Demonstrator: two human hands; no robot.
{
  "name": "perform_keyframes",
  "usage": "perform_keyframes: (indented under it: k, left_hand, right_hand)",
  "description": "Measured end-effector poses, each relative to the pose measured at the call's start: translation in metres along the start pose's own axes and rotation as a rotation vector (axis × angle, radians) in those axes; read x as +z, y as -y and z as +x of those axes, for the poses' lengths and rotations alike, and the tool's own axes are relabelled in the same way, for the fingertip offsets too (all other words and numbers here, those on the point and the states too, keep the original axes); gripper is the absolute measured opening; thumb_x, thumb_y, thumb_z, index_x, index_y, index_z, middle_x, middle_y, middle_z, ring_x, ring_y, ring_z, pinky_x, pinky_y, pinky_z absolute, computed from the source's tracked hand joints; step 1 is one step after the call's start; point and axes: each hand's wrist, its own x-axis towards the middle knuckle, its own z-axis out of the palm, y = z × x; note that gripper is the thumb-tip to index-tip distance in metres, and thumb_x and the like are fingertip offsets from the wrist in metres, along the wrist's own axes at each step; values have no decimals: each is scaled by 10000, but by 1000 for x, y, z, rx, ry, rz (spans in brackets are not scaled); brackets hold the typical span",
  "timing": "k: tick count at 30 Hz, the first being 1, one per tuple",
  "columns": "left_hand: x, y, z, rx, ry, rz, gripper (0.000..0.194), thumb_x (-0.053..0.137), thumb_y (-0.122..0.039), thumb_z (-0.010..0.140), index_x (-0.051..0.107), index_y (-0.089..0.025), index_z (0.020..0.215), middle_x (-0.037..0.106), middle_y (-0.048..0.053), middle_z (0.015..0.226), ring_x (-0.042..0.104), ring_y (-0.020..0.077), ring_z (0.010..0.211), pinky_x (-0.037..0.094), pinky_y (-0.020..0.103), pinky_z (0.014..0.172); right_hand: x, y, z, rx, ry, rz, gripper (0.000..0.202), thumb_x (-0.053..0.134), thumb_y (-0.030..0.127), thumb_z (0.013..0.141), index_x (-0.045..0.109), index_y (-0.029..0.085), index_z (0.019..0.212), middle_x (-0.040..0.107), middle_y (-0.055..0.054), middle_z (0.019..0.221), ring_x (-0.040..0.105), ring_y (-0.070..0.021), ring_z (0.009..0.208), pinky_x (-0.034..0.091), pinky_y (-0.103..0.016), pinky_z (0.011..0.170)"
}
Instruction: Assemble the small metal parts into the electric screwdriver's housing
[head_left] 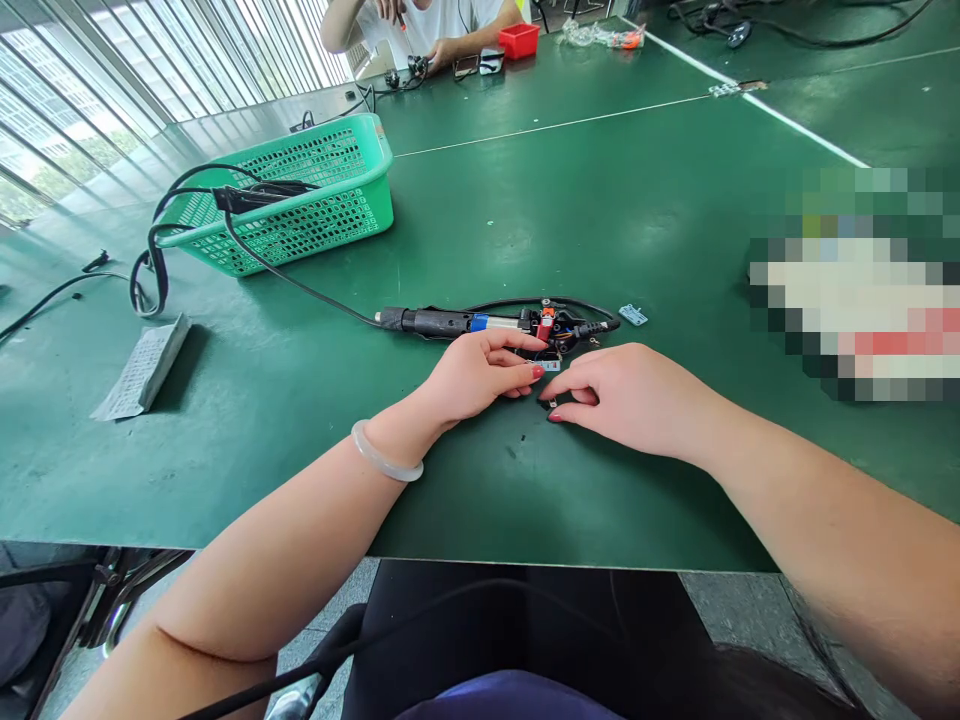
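Note:
My left hand [480, 372] has thumb and fingers closed on a small pale blue-white part [550, 365]. Just right of it, my right hand [630, 395] pinches a tiny black piece [553, 403] between thumb and forefinger. Beyond both hands lies a black handheld corded tool [435, 322] with its casing off at one end, showing a blue band, a silver cylinder, a red part [546, 322] and loose wires. My left fingers reach over its near side; whether they touch it I cannot tell. A small light-blue part [634, 315] rests past the tool's right end.
A green mesh basket [352, 200] holding black cables stands back left. A folded paper packet [146, 370] lies left on the green table [637, 230]. Across the table, a person's hands [442, 52] work near a red box [519, 40]. A blurred patch covers the right.

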Motion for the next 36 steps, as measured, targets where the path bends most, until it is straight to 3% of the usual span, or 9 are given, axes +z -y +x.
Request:
perform_keyframes:
  k: [5, 11, 17, 21, 31, 36]
  left_hand:
    - [-1, 3, 1, 28, 1, 25, 330, 740, -174, 702, 653, -117, 1015, 675, 7, 651, 604, 90, 593, 497, 250, 640]
    - [-1, 7, 1, 57, -6, 65, 330, 739, -192, 700, 653, -125, 1011, 680, 11, 676, 622, 102, 621, 506, 266, 674]
    - [-2, 8, 2, 56, -4, 100, 358, 744, -198, 695, 643, -124, 1030, 687, 21, 694, 619, 103, 609, 503, 264, 661]
    - [-3, 8, 2, 63, -2, 119, 365, 745, -214, 693, 645, -131, 1034, 689, 23, 697, 625, 112, 619, 499, 268, 660]
    - [-1, 7, 0, 66, -22, 182, 360, 725, -211, 695, 645, -138, 1039, 692, 25, 699, 636, 128, 657, 493, 282, 682]
    - [0, 6, 0, 74, -30, 198, 372, 728, -230, 686, 645, -139, 1038, 692, 24, 698, 636, 133, 656, 481, 271, 654]
  right_hand:
    - [8, 5, 0, -107, -28, -85, 169, 580, 231, 846, 745, 265, 831, 708, 39, 829, 614, -134, 712, 414, -254, 615]
    - [2, 3, -3, -181, -36, -73, 195, 544, 228, 880, 726, 235, 811, 701, 31, 810, 621, -137, 718, 430, -260, 630]
    - [-12, -9, -6, -157, -321, -18, 150, 595, 258, 859, 739, 228, 830, 671, 12, 774, 600, -125, 688, 438, -246, 619]
    - [-7, -9, -6, -231, -381, -95, 195, 552, 236, 888, 746, 224, 870, 665, -2, 833, 600, -119, 715, 441, -243, 629]
    - [3, 1, -9, -305, -489, -411, 269, 494, 174, 892, 717, 194, 743, 630, -9, 715, 495, -109, 590, 292, -259, 500]
    - [4, 9, -10, -323, -521, -566, 312, 466, 124, 866, 622, 162, 598, 553, -14, 616, 415, -112, 534, 245, -273, 485]
